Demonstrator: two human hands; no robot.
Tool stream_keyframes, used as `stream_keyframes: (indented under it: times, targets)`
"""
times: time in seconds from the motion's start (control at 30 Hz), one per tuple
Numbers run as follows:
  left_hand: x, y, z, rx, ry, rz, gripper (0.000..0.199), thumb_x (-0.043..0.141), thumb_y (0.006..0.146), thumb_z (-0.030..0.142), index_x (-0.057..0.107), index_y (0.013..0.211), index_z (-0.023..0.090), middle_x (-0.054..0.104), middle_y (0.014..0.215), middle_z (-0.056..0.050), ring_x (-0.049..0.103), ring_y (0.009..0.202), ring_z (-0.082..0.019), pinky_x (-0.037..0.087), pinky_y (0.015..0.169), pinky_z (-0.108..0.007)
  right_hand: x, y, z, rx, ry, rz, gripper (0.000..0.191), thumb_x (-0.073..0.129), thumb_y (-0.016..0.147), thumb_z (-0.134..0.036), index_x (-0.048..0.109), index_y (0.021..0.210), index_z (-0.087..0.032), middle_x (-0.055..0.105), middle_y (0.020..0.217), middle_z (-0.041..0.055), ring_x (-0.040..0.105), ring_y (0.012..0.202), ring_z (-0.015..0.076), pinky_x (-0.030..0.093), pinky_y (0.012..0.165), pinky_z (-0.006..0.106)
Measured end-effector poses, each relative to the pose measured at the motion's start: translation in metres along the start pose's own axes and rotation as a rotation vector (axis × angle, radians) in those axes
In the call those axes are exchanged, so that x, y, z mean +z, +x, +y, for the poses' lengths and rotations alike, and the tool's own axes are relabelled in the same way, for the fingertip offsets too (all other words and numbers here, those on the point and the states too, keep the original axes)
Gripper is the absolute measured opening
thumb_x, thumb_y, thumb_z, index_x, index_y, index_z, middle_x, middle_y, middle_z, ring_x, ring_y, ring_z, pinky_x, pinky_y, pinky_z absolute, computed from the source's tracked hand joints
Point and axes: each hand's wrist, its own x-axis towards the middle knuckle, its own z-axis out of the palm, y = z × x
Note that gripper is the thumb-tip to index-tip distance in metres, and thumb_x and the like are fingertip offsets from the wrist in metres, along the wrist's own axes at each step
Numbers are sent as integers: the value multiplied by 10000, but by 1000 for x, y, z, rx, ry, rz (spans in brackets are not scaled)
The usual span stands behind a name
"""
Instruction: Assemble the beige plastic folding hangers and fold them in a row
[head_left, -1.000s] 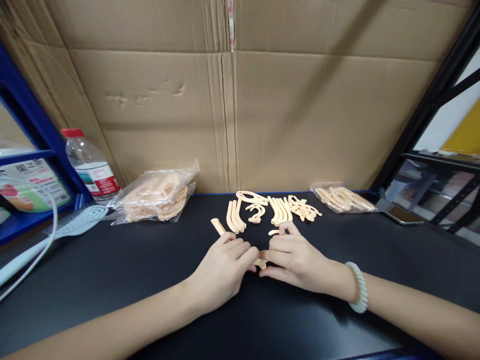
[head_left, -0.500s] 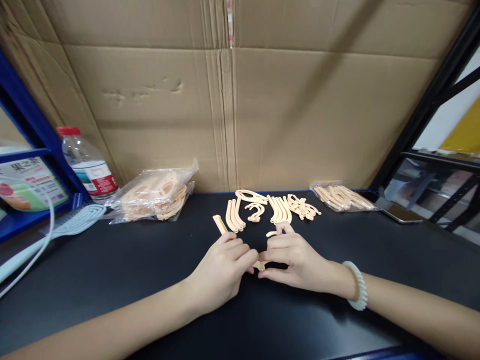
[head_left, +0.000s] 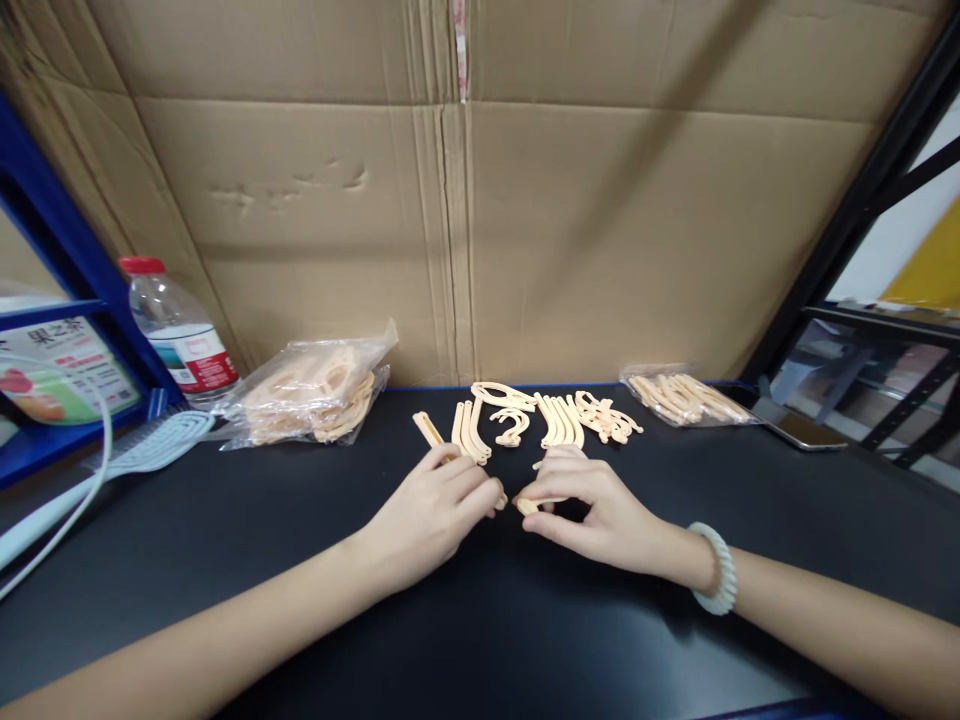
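Left hand (head_left: pixel 435 508) and right hand (head_left: pixel 596 508) have drawn apart since half a second ago, when their fingertips met; a narrow gap of black tabletop (head_left: pixel 480 640) now lies between. Left: fingers curled closed round a long, straight beige plastic-looking strip (head_left: pixel 429 431), its far end jutting beyond the knuckles, over the table. Right: thumb and forefinger pinched on a small beige plastic-looking piece (head_left: pixel 529 507), other fingers bent; its full shape is hidden. Just beyond the hands: three slim, curved beige strips (head_left: pixel 466 430) side by side, a beige hook-shaped piece (head_left: pixel 513 437), and a heap of small beige hooked pieces (head_left: pixel 606 418).
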Motion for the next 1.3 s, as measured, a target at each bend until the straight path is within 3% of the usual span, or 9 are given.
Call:
stream_keyframes:
  times: [0.1,0.23,0.37,0.67,0.93,1.1,1.3]
  targets:
    - [-1,-2,-20,-88,-4,34,288,355,829,-27,557,875,174,617,829,-59,556,836,-209,354,961,-444,1,0,1,26,6,54,95,631,861,-260,688,854,-184,647,722,22,524,715,155,420,744,337]
    - [1,-7,-46,-201,21,38,255,353,864,9,559,907,153,599,890,-99,524,918,-246,436,883,-432,2,-1,3,66,23,88,78,645,849,-251,694,872,-194,655,769,33,549,817,184,435,796,363]
    - [11,-15,-59,-255,-23,15,250,371,881,35,548,977,183,578,1085,-101,503,1050,-245,459,900,-421,2,-1,5,82,33,106,84,652,843,-260,696,869,-193,648,804,44,557,844,186,454,799,357]
    - [19,-18,-51,-344,-152,71,206,488,895,155,508,1095,197,551,1162,-92,524,1098,-241,450,967,-425,1,-1,6,76,22,96,86,652,842,-258,697,896,-208,649,808,39,557,871,195,459,821,370]
    - [29,-1,-37,-419,12,54,346,618,855,307,571,1181,199,578,1223,-99,480,1171,-289,486,934,-450,5,4,2,34,-1,149,84,651,843,-253,700,898,-212,644,823,35,563,846,181,459,821,367]
    - [36,2,-39,-414,-15,59,245,598,878,313,662,1095,218,624,1175,-76,534,1129,-260,511,903,-407,7,9,3,18,-78,167,72,661,834,-255,706,877,-218,632,894,43,557,878,185,453,824,361]
    - [36,-2,-42,-409,-45,78,201,585,893,273,704,1045,217,680,1084,-55,605,1027,-225,522,878,-361,-1,15,23,37,-165,190,72,654,844,-250,700,890,-221,633,933,47,563,914,196,446,845,380]
